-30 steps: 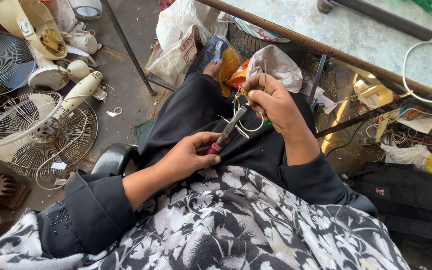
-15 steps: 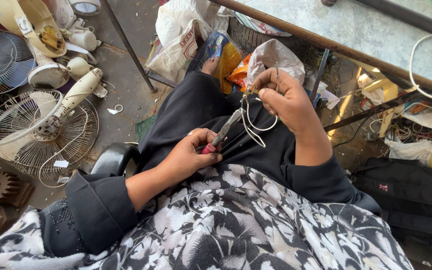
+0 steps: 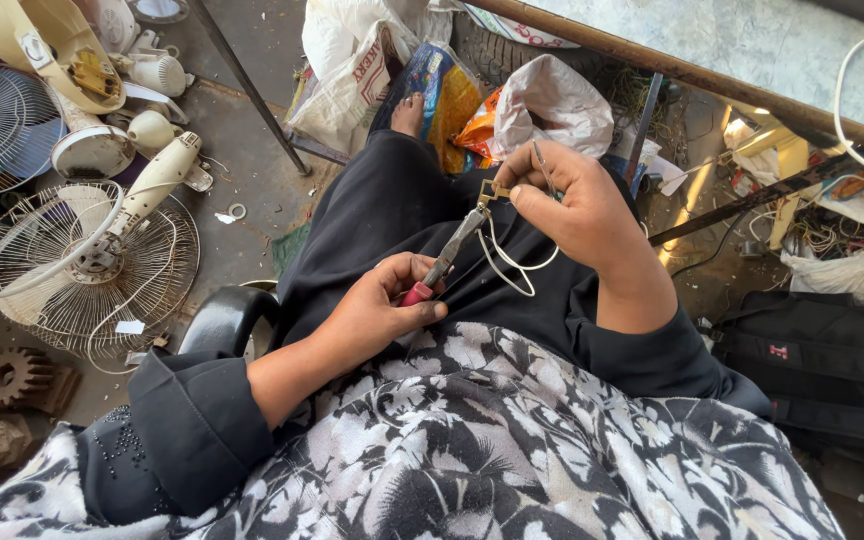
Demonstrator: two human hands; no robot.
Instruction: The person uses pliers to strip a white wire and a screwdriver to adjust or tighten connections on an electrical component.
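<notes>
My left hand (image 3: 384, 305) grips the red handles of a pair of pliers (image 3: 449, 252) over my lap. The plier jaws close on a small brass terminal (image 3: 497, 189) at the end of a white wire (image 3: 508, 262). My right hand (image 3: 570, 205) pinches that wire and terminal at the jaws, with a thin metal pin sticking up between its fingers. The wire loops down below my right hand over my black trousers.
A dismantled fan with its wire guard (image 3: 87, 265) lies on the floor at left, with several fan parts (image 3: 92, 150) beyond it. Plastic bags (image 3: 547, 100) lie ahead by my foot. A workbench edge (image 3: 712, 75) crosses the top right. A black bag (image 3: 822, 370) sits at right.
Both hands stayed together on the pliers and wire, shifting slightly lower and leftward in view; the wire loop hangs a little differently. The grip is unchanged.
</notes>
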